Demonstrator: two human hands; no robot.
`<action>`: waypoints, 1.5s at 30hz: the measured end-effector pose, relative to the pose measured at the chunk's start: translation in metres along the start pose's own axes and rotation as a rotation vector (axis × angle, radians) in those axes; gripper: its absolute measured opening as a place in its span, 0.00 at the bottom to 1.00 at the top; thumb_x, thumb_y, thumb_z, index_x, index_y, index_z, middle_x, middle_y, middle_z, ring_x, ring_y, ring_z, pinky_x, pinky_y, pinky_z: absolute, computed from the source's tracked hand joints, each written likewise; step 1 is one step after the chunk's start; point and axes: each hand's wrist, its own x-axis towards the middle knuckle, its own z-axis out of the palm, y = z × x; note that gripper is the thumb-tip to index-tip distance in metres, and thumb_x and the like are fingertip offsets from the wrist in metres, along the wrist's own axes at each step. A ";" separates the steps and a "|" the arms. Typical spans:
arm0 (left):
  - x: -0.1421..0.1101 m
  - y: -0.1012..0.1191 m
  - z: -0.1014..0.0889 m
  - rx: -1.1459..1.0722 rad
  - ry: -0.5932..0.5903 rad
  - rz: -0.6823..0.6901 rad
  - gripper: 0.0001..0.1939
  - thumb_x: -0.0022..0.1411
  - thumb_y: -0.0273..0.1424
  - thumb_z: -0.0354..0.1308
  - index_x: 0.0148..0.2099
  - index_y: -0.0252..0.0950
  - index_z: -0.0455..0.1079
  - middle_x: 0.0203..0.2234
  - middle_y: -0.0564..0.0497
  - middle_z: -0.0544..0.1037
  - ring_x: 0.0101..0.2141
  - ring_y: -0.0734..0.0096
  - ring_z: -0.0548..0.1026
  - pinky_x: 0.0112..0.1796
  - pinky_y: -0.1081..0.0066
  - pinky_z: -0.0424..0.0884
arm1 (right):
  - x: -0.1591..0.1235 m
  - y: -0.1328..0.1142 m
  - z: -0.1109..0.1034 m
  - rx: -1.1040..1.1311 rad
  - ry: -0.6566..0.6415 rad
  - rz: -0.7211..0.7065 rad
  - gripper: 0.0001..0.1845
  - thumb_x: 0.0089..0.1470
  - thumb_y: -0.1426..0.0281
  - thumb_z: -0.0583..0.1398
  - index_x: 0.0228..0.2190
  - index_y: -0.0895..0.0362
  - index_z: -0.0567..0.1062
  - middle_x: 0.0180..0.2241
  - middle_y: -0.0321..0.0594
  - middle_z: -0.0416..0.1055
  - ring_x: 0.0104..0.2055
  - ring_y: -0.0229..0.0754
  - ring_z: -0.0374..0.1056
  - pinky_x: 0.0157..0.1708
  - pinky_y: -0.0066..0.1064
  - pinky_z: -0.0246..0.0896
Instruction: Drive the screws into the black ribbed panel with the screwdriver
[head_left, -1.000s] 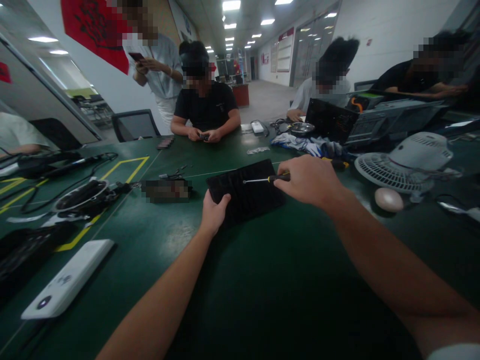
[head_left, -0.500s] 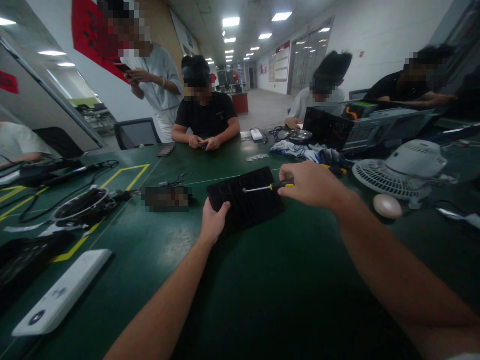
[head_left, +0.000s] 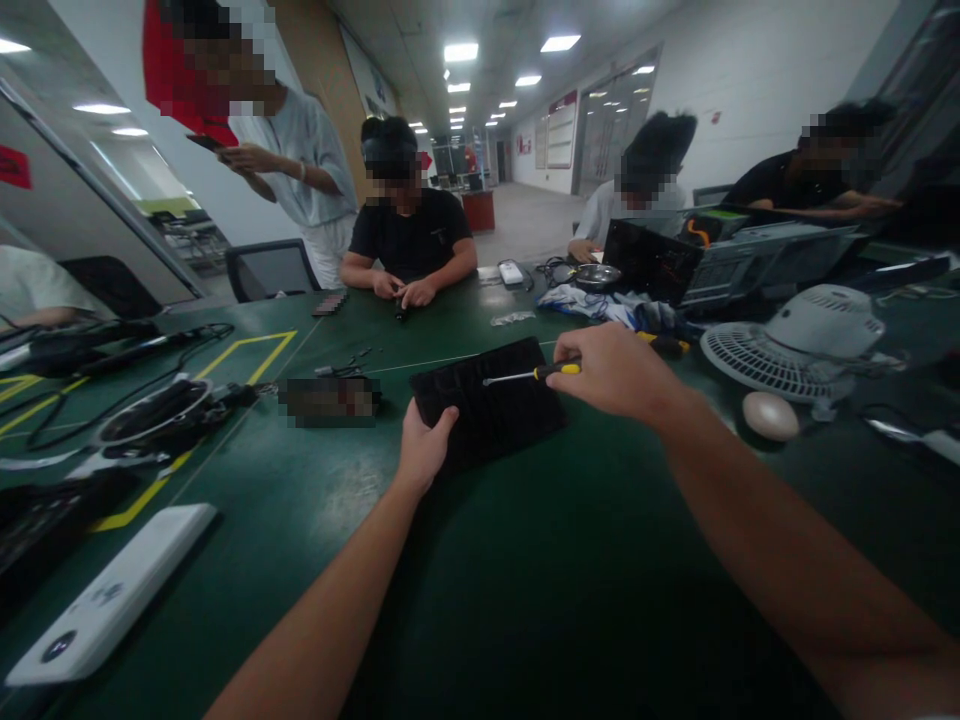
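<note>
My left hand [head_left: 429,440] grips the left edge of a flat black panel [head_left: 517,410], thumb on top and the other fingers hidden beneath. The panel is tilted above the green table, and its surface detail is too dark to make out. In my right hand [head_left: 604,368] is a screwdriver [head_left: 559,370] with a black and yellow handle, held between thumb and fingers. Its metal shaft points left across the panel. A small light spot shows at the tip, which lies over the panel's middle; whether it touches cannot be made out.
On the right stand a white fan [head_left: 787,340], a rounded pale object [head_left: 770,416] and an opened computer case [head_left: 757,260]. A white rectangular device [head_left: 112,595] and black cables [head_left: 157,410] lie on the left. Several people sit or stand around the green table [head_left: 480,580].
The screwdriver handle has turned slightly in my right hand, showing more yellow. My left hand keeps its hold on the panel. The whole view has shifted a little.
</note>
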 end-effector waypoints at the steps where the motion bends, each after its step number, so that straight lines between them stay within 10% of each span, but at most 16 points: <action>1: 0.000 0.001 0.000 0.002 0.002 -0.002 0.23 0.59 0.37 0.71 0.56 0.39 0.75 0.49 0.42 0.84 0.49 0.52 0.83 0.55 0.50 0.79 | 0.000 0.000 0.000 0.005 -0.005 0.003 0.09 0.58 0.62 0.66 0.37 0.53 0.85 0.38 0.45 0.84 0.42 0.52 0.77 0.39 0.40 0.62; 33: -0.004 0.004 0.004 -0.019 -0.002 -0.009 0.22 0.60 0.31 0.69 0.57 0.38 0.74 0.50 0.43 0.83 0.52 0.53 0.82 0.58 0.51 0.77 | -0.003 -0.011 0.007 -0.074 -0.111 0.047 0.19 0.66 0.53 0.60 0.43 0.52 0.84 0.37 0.46 0.81 0.40 0.54 0.75 0.34 0.40 0.56; 37: -0.003 0.005 0.004 0.004 0.002 -0.014 0.21 0.60 0.32 0.69 0.55 0.37 0.74 0.48 0.43 0.84 0.49 0.54 0.83 0.56 0.51 0.78 | -0.001 0.000 0.006 -0.013 -0.076 -0.056 0.21 0.51 0.63 0.71 0.47 0.54 0.80 0.38 0.43 0.80 0.38 0.49 0.73 0.35 0.38 0.57; 45: 0.000 0.001 0.003 0.004 0.006 0.008 0.22 0.59 0.33 0.70 0.55 0.38 0.74 0.49 0.43 0.83 0.51 0.52 0.82 0.58 0.49 0.77 | -0.005 -0.003 -0.011 -0.037 0.111 -0.020 0.12 0.58 0.60 0.68 0.40 0.53 0.86 0.38 0.45 0.82 0.42 0.53 0.75 0.38 0.41 0.60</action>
